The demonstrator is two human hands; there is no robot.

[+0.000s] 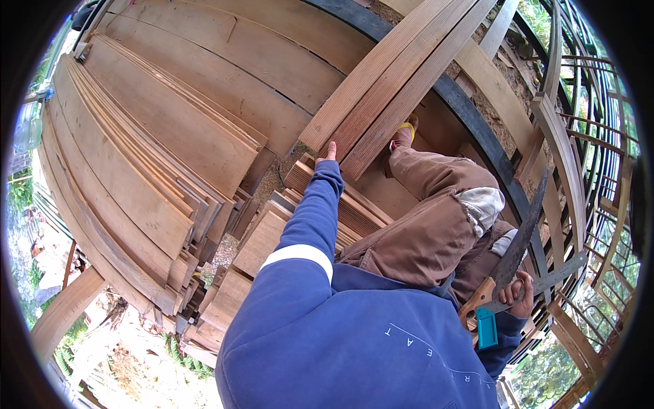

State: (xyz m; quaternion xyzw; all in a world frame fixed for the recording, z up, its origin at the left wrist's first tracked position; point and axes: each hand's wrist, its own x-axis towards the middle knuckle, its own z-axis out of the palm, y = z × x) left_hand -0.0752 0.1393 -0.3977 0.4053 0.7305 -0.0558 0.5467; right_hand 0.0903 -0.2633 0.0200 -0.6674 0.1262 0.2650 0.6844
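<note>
My left hand (pixel 328 154) is at the near end of long reddish-brown boards (pixel 403 82) lying side by side. Its thumb rests on top of the end, and the other fingers are mostly hidden under it. Low on the right, my right hand (pixel 518 294) is closed around two tools at once. One is a handsaw (pixel 523 247) with a dark blade pointing up and away and a wooden handle. The other is a try square (pixel 487 328) with a teal stock, its metal blade reaching out to the right past my fingers.
Stacks of thin planks (pixel 146 146) fill the left side, with shorter cut pieces (pixel 255 238) beside my left arm. A dark curved metal rail (pixel 470 123) passes under the boards. Wooden framing and metal bars (pixel 603 136) stand at right. My sandalled foot (pixel 403 135) is beside the boards.
</note>
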